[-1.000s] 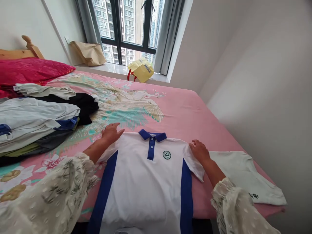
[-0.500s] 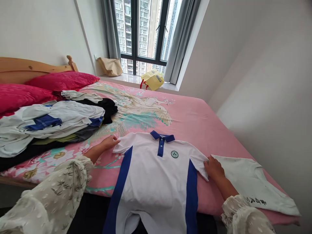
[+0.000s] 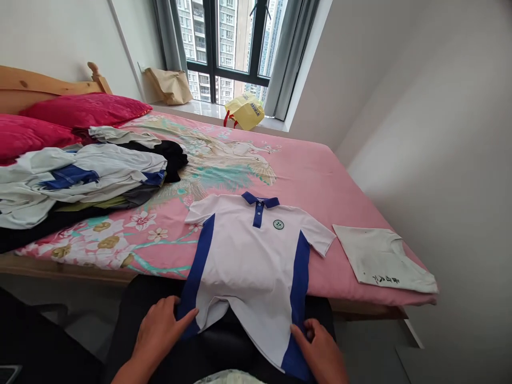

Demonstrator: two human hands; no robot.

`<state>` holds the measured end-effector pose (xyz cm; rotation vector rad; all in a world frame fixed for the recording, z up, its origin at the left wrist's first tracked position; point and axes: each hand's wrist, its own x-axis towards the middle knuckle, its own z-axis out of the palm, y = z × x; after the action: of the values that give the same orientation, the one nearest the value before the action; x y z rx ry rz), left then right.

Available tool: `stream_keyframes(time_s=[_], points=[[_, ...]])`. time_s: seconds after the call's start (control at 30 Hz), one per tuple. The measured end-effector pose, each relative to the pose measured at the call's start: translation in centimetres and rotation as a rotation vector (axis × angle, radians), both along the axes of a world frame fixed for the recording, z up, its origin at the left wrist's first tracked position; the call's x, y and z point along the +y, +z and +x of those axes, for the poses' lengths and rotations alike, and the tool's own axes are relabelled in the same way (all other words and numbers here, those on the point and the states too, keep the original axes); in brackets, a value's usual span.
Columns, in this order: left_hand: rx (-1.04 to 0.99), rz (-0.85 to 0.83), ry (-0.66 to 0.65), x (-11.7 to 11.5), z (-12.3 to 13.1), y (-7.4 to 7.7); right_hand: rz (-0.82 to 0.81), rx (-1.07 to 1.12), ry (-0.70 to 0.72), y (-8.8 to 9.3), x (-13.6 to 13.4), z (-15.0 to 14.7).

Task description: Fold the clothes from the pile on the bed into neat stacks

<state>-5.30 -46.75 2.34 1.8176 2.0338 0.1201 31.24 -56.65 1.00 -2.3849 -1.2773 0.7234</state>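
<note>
Shirt (image 3: 252,261) hangs off the bed (image 3: 312,181), hem over the lap (image 3: 218,341). Left hand (image 3: 160,325) spread loose at one hem corner; right hand (image 3: 320,349) half-curled at the other, can't tell if gripping. One-sided tug could skew it.

Wooden bed (image 3: 106,273), dressed in a pink sheet (image 3: 306,170) with flowers and a pale bird. On it: two red pillows (image 3: 86,113) at the headboard end; one loose heap of clothes (image 3: 108,170), white, black, blue and green, beside them; one white-and-blue polo shirt (image 3: 248,245), face up, lower part over the near edge; one white garment (image 3: 378,256), black lettering, laid flat at right.
</note>
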Motion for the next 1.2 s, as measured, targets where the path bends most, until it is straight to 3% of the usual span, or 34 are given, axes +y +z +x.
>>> stream_keyframes(time_s=[0.13,0.3,0.4,0.6,0.8,0.93,1.07,1.13,1.2], points=[[0.155,-0.080,-0.136,-0.3,-0.6,-1.0,0.059,-0.054,0.020,-1.3,-1.8,-0.8],[0.198,0.055,0.005,-0.2,0.5,-1.8,0.230,0.240,-0.090,-0.6,-2.8,0.0],[0.162,0.027,-0.054,0.1,0.4,-1.9,0.333,0.401,-0.141,-0.9,-4.0,0.3],[-0.177,-0.033,0.094,0.6,-1.9,-1.1,0.276,0.557,-0.326,-3.1,-4.9,-0.1],[0.100,0.018,-0.084,0.6,-1.0,-1.3,0.236,0.569,-0.271,-2.8,-4.5,0.1],[-0.083,-0.023,-0.021,1.8,0.5,-1.5,0.246,0.601,-0.269,-1.5,-4.3,0.3],[-0.264,-0.023,-0.035,1.8,-0.2,-1.5,0.263,0.669,-0.307,-1.0,-4.3,0.3],[-0.492,-0.013,0.033,1.0,-1.3,-1.3,0.266,0.682,-0.315,-1.1,-4.3,0.5],[-0.809,-0.046,0.190,-0.2,-2.6,-0.7,0.275,0.696,-0.300,-1.3,-4.3,0.8]])
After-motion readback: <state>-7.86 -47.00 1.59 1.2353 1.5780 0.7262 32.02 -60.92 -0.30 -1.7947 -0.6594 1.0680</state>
